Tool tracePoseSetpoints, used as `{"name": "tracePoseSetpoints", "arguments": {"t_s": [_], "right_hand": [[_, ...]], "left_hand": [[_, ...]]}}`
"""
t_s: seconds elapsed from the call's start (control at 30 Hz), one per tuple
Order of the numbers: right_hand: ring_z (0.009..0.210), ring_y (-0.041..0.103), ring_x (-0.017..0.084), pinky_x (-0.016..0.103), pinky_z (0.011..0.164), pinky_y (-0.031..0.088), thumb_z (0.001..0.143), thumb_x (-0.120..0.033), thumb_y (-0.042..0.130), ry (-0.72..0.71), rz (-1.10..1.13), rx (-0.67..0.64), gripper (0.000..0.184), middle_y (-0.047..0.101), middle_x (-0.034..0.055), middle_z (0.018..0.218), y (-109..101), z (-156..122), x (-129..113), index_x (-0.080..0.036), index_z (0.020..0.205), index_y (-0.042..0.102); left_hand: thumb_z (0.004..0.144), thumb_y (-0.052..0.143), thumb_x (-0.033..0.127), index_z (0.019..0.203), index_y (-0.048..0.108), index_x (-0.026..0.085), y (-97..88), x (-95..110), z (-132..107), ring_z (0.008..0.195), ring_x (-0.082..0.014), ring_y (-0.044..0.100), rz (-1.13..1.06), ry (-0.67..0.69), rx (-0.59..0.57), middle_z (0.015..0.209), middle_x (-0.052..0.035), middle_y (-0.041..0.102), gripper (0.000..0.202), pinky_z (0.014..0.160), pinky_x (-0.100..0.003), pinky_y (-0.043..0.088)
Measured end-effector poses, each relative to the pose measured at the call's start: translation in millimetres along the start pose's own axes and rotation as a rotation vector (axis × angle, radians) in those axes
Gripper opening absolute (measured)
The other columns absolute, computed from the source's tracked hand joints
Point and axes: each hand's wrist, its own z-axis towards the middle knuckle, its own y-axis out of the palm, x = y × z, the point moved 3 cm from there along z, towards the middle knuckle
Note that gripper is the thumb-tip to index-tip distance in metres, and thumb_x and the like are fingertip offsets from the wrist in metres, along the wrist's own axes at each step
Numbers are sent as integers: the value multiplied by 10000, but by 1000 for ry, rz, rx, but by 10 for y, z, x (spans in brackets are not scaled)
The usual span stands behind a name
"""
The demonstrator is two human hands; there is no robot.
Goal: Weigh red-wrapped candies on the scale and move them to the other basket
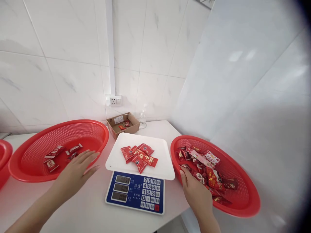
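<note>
My left hand point(77, 171) is open, its fingers stretched out over the front rim of the left red basket point(21, 155), which holds a few red-wrapped snacks point(51, 165). My right hand point(196, 191) is closed on the near left rim of the right red basket point(247, 207), thumb over the edge; the other fingers are mostly hidden. Many red and pink snack packets point(213, 178) lie in that basket. Between my hands stands a digital scale point(134, 208) with a white tray point(162, 155). Several red packets point(139, 161) are piled on the tray.
Behind the scale is a cardboard box point(113, 129) with small packets inside. Beside it stands a clear plastic bottle point(143, 113). Another red basket point(5, 152) is cut off at far left. The white table point(80, 210) ends at the front right, near a smooth panel point(218, 97).
</note>
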Motion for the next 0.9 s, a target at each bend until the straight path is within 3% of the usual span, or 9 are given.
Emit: {"name": "tracePoseSetpoints", "arguments": {"t_s": [0.2,0.37,0.6,0.77,0.9], "right_hand": [[913,696,249,351,739,524,975,-417,228,18,-9,-22,498,712,83,1111,-19,-12,-26,-266,1311,563],[890,701,250,336,700,515,975,-421,229,5,-24,-10,496,715,92,1102,-28,-16,-30,-271,1292,580],[869,700,275,363,675,506,968,-432,210,-25,14,22,530,726,118,1049,50,2,13,-236,1282,589],[816,704,275,359,624,496,954,-451,233,-48,39,86,529,729,124,1036,109,14,46,-235,1242,621],[739,702,274,348,564,477,942,-478,241,-71,65,163,549,739,141,979,165,28,91,-219,1203,648]], "left_hand": [[934,433,344,1211,599,239,162,807,430,1233,-276,503,-79,253,-122,1315,-103,568,340,996,-455,468],[864,593,354,1156,630,232,306,1230,715,1073,-256,561,-84,358,-207,1120,-82,625,319,914,-401,492],[830,654,317,1068,673,225,457,1327,805,1092,-276,539,-88,486,-293,1106,-76,631,256,959,-428,433],[823,663,307,1187,618,207,507,1244,768,1175,-312,500,-127,489,-318,1201,-102,618,380,992,-458,403],[860,575,188,1107,647,196,519,1245,783,1174,-294,506,-218,455,-316,1218,-104,621,258,1012,-471,389]]}}
